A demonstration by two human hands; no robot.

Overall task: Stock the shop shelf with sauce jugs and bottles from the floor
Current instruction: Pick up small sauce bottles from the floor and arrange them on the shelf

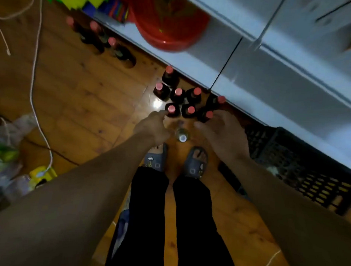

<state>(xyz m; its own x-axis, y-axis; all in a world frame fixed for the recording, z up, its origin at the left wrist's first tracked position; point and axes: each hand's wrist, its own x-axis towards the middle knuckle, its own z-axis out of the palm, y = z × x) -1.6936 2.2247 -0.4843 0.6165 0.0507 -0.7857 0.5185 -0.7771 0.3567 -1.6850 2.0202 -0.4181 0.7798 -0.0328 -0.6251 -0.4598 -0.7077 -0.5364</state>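
Dark, red-capped bottles (178,92) stand clustered on the floor (82,88) beside the white shelf (253,76). The left hand (152,125) reaches one cap, but I cannot tell its grip. The right hand (223,133) hovers spread beside another, holding nothing. A clear bottle (182,135) stands between the hands.

- Wooden plank floor (82,92), warm brown, runs under and around the left hand (152,125) and the right hand (225,133).
- A bright glare spot (156,103) of reflected light lies on the boards just beyond the left hand.
- White shelf unit (273,72) crosses slantwise beyond the right hand, its lower edge near it.
- Red basin (171,30), blurred, sits at the shelf unit well beyond both hands.
- Black slatted crate (309,169) stands on the floor just right of the right hand, against the shelf unit.
- White cord (33,70) trails over the boards well left of the left hand.
- Crumpled plastic bags (12,125) lie farther left.
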